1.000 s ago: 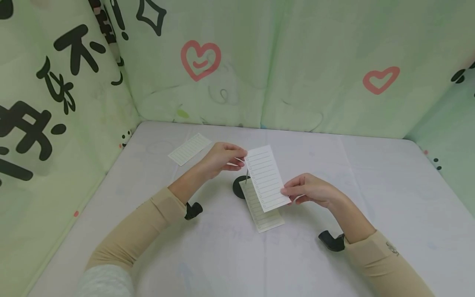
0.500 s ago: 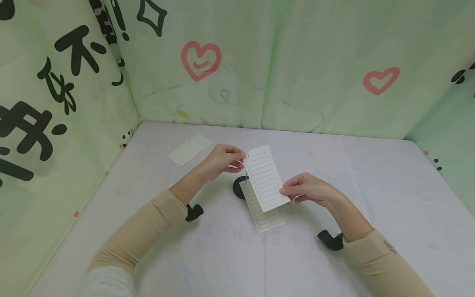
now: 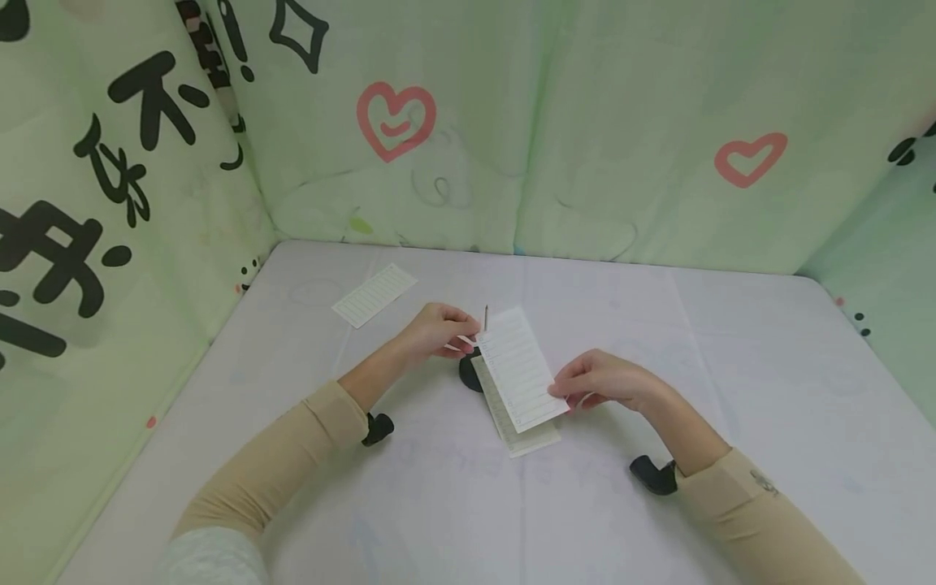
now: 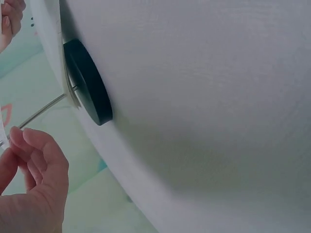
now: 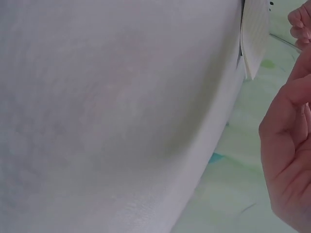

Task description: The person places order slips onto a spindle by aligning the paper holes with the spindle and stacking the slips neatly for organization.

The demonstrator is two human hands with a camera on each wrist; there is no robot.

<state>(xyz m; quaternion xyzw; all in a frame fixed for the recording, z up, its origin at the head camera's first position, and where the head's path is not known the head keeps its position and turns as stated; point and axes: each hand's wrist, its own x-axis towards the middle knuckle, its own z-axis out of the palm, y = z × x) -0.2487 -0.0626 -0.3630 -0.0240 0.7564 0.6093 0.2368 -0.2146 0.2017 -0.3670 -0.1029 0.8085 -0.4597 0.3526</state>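
Note:
In the head view, a lined paper card (image 3: 517, 370) slants between both hands. My left hand (image 3: 440, 328) pinches its upper left corner with thumb and fingers. Its lower right corner is pinched by my right hand (image 3: 603, 379). A thin metal spike (image 3: 486, 315) sticks up at the card's top left corner. This bill spike stands on a round black base (image 4: 92, 82), partly covered by paper in the head view. Lower on the spike, close to the base, sit lined cards (image 3: 537, 441), which overlap below the held one. The left wrist view shows the bare spike rod between them.
Another lined card (image 3: 374, 295) lies flat at the back left of the white-covered table (image 3: 453, 504). Green printed curtains (image 3: 585, 122) rise behind the table and at its sides. A black wrist-camera mount (image 3: 654, 475) juts from the right sleeve, with a similar one at the left.
Both hands have lowered the held card toward the lower cards. The spike's upper end, hidden a second ago, now stands clear above the card's corner. The loose card has not moved.

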